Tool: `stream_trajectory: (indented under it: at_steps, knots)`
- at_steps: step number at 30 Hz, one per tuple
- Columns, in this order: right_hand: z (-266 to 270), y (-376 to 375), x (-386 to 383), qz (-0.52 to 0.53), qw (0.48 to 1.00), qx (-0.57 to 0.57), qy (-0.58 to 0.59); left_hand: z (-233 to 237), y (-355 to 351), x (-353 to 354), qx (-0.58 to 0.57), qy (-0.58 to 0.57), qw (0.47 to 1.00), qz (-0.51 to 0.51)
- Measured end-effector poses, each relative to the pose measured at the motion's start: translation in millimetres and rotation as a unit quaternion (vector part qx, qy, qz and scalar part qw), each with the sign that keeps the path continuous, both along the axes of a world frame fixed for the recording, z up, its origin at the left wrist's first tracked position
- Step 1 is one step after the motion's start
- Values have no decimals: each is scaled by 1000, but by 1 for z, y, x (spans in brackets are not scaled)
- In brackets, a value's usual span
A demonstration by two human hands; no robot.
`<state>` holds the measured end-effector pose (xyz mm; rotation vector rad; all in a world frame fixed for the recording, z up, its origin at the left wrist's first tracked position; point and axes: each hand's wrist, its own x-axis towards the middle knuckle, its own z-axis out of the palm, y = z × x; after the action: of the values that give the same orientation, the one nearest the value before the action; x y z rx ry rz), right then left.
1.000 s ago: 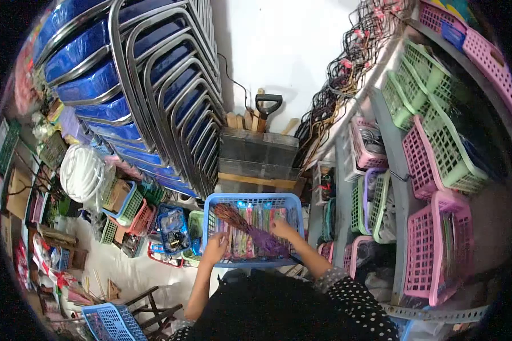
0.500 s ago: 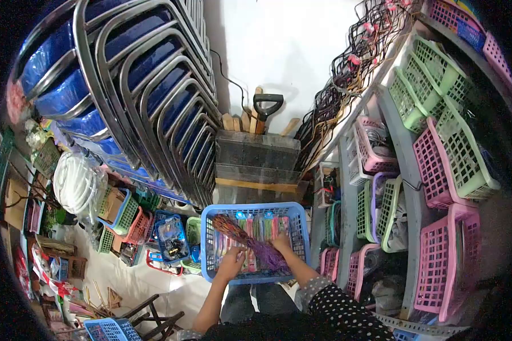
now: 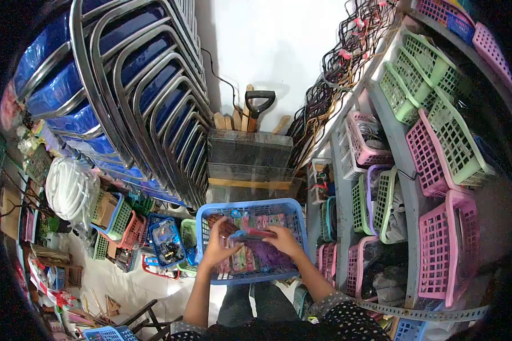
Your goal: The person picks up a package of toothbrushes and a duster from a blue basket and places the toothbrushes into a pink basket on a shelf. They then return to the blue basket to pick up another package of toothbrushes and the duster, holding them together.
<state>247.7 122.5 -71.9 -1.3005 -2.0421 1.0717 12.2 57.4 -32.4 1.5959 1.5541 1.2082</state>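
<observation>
A blue plastic basket stands in front of the person's legs, with pink and green patterned packets in it. Over it, my right hand is closed on a small packet, red with a blue end, held level. My left hand is at the packet's blue end, thumb and fingers apart; whether it touches is unclear. Purple stringy material lies below my right hand, and a brown bundle is behind my left fingers.
Stacked metal-framed blue chairs rise at the left. Shelves with pink baskets and green baskets line the right. A black-handled tool stands behind a dark bin. Smaller baskets sit on the floor at left.
The red and blue packet is now up in my right hand. My left hand has moved up and left and opened. The view has shifted slightly.
</observation>
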Motion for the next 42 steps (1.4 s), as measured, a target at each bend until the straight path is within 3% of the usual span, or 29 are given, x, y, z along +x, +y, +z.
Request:
stream_trajectory:
  at_steps: [2, 4, 6, 7, 8, 10, 12, 14, 15, 16, 18, 20, 22, 23, 25, 27, 31, 33, 37, 39, 40, 41, 42]
  knots:
    - [28, 0, -11, 48, 998, 51, -9, 31, 0, -7, -71, -113, 986, -101]
    - [55, -2, -24, 94, 992, 80, -36, 46, -2, -12, -68, -115, 983, -123]
    - [63, -6, -35, 87, 987, 128, -52, 59, -6, -16, -184, -131, 966, -127]
    - [68, -7, -40, 80, 979, 174, -68, 48, -6, -15, -82, -105, 987, -93]
    - [77, -11, -45, 80, 979, 177, -68, 45, -9, -18, -78, -103, 987, -94]
    - [96, -17, -53, -22, 965, 258, -38, 39, -15, -29, -219, -97, 970, -38]
    - [76, -18, -50, -83, 966, 244, 18, 24, -26, -33, -216, -138, 966, -15]
    - [41, -24, -40, -141, 960, 228, 76, 29, -36, -29, -178, -286, 937, 95]
    - [21, -31, -30, -185, 965, 187, 23, 39, -41, -27, -186, -376, 899, 125]
    - [4, -39, -20, -227, 963, 144, -31, 34, -45, -32, -180, -375, 901, 125]
    - [-18, -62, -3, -178, 963, 67, -189, 18, -57, -43, -156, -569, 800, 112]
    - [-11, -88, 14, -75, 951, 16, -298, 20, -67, -51, -158, -560, 807, 105]
    - [-46, -93, 41, 4, 944, -59, -323, 15, -72, -57, -135, -590, 786, 123]
    - [-68, -95, 58, -18, 942, -82, -326, 26, -74, -56, -118, -597, 782, 135]
    - [-57, -96, 62, -39, 940, -99, -324, 34, -76, -59, -101, -616, 770, 133]
    - [11, -107, 59, -126, 945, -81, -290, 35, -78, -66, -85, -659, 739, 111]
    - [12, -114, 67, -203, 964, -1, -170, 45, -77, -72, -78, -666, 736, 87]
    - [52, -118, 49, -231, 969, -73, 45, 45, -77, -74, -93, -666, 732, 110]
    - [60, -127, 17, -252, 962, -62, 89, 36, -72, -79, -101, -657, 742, 84]
    - [85, -137, 1, -158, 983, 17, 87, 35, -68, -81, -95, -672, 730, 78]
    - [87, -138, 0, -161, 983, 19, 88, 35, -67, -82, -91, -688, 716, 78]
    - [90, -139, -1, -94, 992, 80, -3, 45, -71, -79, -60, -675, 730, 91]
    - [94, -140, -2, -25, 986, 138, -95, 22, -80, -86, 68, -563, 817, -109]
